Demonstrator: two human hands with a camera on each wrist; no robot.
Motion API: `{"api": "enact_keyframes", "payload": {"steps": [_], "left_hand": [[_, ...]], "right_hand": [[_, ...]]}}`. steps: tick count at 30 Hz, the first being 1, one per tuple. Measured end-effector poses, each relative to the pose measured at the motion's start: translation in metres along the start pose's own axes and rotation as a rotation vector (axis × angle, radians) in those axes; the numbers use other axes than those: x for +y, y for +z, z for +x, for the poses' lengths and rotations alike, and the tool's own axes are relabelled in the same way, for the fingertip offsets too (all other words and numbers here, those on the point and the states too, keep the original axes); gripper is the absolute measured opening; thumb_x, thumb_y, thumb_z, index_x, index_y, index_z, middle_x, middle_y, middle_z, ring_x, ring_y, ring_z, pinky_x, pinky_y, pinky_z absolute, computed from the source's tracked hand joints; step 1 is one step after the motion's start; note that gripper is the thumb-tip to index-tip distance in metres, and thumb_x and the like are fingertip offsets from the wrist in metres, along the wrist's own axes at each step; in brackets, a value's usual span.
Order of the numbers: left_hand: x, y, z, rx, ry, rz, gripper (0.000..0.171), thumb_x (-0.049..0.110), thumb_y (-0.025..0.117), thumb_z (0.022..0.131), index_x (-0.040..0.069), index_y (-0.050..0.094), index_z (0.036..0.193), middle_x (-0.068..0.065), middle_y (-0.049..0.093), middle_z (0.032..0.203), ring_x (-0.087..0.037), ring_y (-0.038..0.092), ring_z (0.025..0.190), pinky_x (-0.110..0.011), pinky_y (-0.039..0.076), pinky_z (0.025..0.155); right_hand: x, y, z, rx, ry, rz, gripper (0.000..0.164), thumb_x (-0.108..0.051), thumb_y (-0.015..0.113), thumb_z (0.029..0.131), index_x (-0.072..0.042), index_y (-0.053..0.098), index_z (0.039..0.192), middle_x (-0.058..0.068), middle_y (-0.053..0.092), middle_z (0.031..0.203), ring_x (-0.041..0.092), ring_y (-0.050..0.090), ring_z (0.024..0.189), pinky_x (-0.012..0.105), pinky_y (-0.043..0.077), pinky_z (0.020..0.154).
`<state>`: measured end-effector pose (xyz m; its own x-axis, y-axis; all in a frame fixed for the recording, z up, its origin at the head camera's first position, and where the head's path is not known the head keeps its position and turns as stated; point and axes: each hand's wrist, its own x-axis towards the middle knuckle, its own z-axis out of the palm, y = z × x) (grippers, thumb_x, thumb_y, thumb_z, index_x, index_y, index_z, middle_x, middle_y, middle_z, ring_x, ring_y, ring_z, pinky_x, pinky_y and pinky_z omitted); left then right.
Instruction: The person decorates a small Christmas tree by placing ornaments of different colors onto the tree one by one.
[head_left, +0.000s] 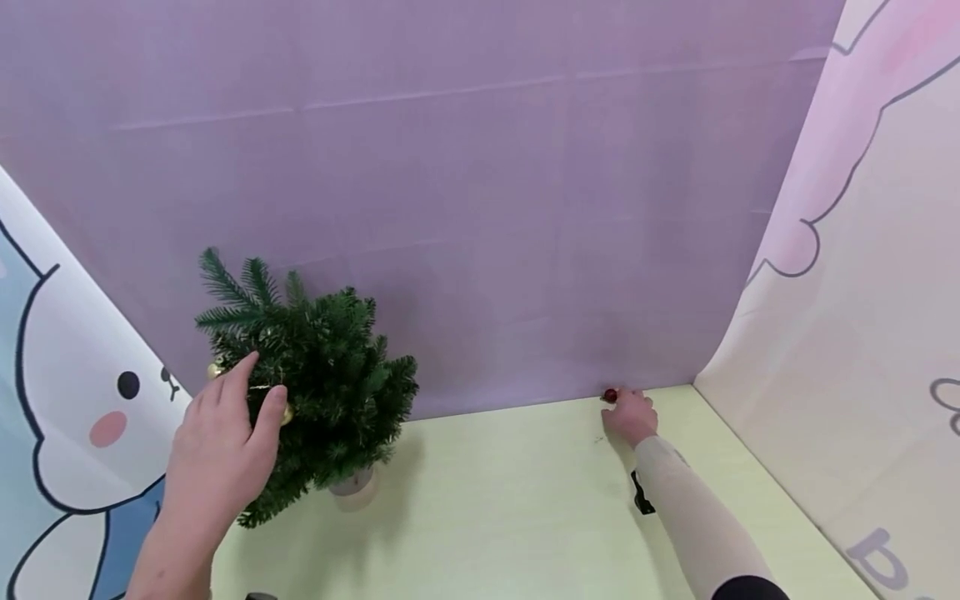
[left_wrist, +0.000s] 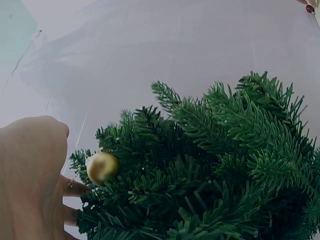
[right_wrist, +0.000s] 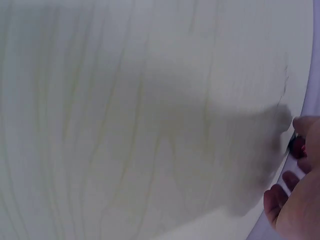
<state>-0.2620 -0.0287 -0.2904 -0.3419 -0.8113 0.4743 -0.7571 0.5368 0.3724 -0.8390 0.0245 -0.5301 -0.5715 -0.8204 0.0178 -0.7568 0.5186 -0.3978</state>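
A small green artificial Christmas tree (head_left: 330,358) stands on the left of the table in a pale round base (head_left: 354,490). My left hand (head_left: 217,446) is at its left side, thumb and fingers spread and loosely bent. In the left wrist view its fingers reach behind the branches, beside a gold bauble (left_wrist: 102,168); whether they touch the tree is unclear. Another bit of gold bauble (head_left: 288,414) shows by the thumb. Far to the right, my right hand (head_left: 632,417) pinches a small red bauble (head_left: 611,395) at the table's back edge, partly hidden by the fingers (right_wrist: 306,125).
The pale wood-grain table (head_left: 510,500) meets a purple cloth backdrop (head_left: 487,208) behind. Printed cartoon panels rise on the left (head_left: 82,400) and right (head_left: 847,375). A black strap-like piece (head_left: 642,496) is beside the right forearm, and a dark object (head_left: 261,596) peeks in at the bottom edge.
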Motion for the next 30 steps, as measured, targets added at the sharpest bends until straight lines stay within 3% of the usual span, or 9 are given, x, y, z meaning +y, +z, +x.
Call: {"api": "enact_keyframes", "payload": {"steps": [4, 9, 15, 19, 25, 30], "left_hand": [[-0.005, 0.001, -0.002, -0.007, -0.011, -0.018, 0.063, 0.042, 0.034, 0.105, 0.007, 0.020, 0.155, -0.036, 0.032, 0.142, -0.058, 0.030, 0.125, -0.071, 0.027, 0.093], [-0.006, 0.005, -0.002, 0.006, -0.003, -0.037, 0.061, 0.041, 0.034, 0.106, 0.007, 0.021, 0.155, -0.036, 0.034, 0.141, -0.057, 0.033, 0.123, -0.070, 0.027, 0.092], [-0.010, 0.007, -0.001, 0.009, -0.008, -0.049, 0.059, 0.040, 0.033, 0.106, 0.007, 0.025, 0.154, -0.035, 0.036, 0.140, -0.056, 0.035, 0.120, -0.069, 0.030, 0.090], [-0.006, 0.011, -0.004, 0.041, -0.037, -0.040, 0.058, 0.039, 0.033, 0.106, 0.007, 0.026, 0.154, -0.035, 0.036, 0.139, -0.056, 0.037, 0.119, -0.069, 0.031, 0.089], [0.001, 0.018, -0.006, 0.106, -0.081, -0.046, 0.054, 0.036, 0.032, 0.107, 0.007, 0.029, 0.153, -0.034, 0.037, 0.141, -0.055, 0.037, 0.122, -0.069, 0.031, 0.090], [0.008, 0.023, -0.003, 0.143, -0.110, -0.037, 0.053, 0.035, 0.033, 0.107, 0.009, 0.031, 0.153, -0.031, 0.037, 0.143, -0.053, 0.035, 0.126, -0.069, 0.030, 0.093]], "right_hand": [[0.008, 0.001, -0.002, 0.003, -0.036, -0.001, 0.052, -0.029, 0.061, 0.092, 0.006, 0.051, 0.129, 0.029, 0.053, 0.119, 0.048, 0.049, 0.107, 0.059, 0.043, 0.083], [0.009, 0.006, 0.002, 0.047, -0.031, 0.027, 0.042, -0.031, 0.058, 0.093, 0.001, 0.055, 0.120, 0.025, 0.059, 0.111, 0.046, 0.053, 0.101, 0.056, 0.045, 0.076], [0.009, 0.018, 0.004, 0.055, -0.097, -0.032, 0.028, -0.028, 0.061, 0.094, -0.005, 0.066, 0.108, 0.016, 0.064, 0.100, 0.032, 0.061, 0.082, 0.047, 0.050, 0.062], [0.003, 0.027, 0.024, 0.043, -0.158, -0.038, 0.026, -0.026, 0.067, 0.090, -0.005, 0.069, 0.106, 0.013, 0.067, 0.098, 0.027, 0.062, 0.078, 0.044, 0.051, 0.060], [-0.002, 0.030, 0.056, 0.011, -0.196, 0.024, 0.049, -0.033, 0.066, 0.090, 0.001, 0.060, 0.124, 0.018, 0.063, 0.108, 0.035, 0.062, 0.093, 0.048, 0.051, 0.069], [-0.005, 0.029, 0.084, -0.058, -0.231, 0.069, 0.044, -0.034, 0.062, 0.092, -0.001, 0.061, 0.121, 0.014, 0.068, 0.102, 0.033, 0.062, 0.092, 0.047, 0.049, 0.072]]}}
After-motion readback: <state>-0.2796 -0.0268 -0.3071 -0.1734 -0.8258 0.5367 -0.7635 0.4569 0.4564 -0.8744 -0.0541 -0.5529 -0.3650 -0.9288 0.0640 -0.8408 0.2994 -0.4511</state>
